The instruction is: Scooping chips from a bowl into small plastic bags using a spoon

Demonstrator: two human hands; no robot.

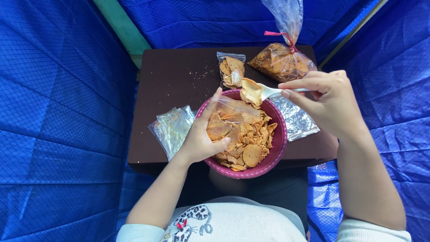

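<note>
Nearest the person, a pink bowl (278,148) heaped with orange-brown chips (251,143) overhangs the near edge of a small dark brown table (179,80), resting partly over the lap. The left hand (201,139) reaches in over the bowl's left rim and grips a small clear bag (228,118), thumb and fingers pinching its mouth open above the chips; a few chips already lie inside it. The right hand (329,101) is closed around the handle of a white spoon (268,92), which carries a chip over the bowl's far rim, just above the bag's opening. Near the table's left edge lies a stack of empty clear bags (172,130), and a shiny foil sheet (298,121) lies beside the bowl on the right. Farther off, towards the far edge, a small filled bag (232,69) lies flat, and at the far right corner stands a larger bag of chips (282,60), tied with a pink string.
</note>
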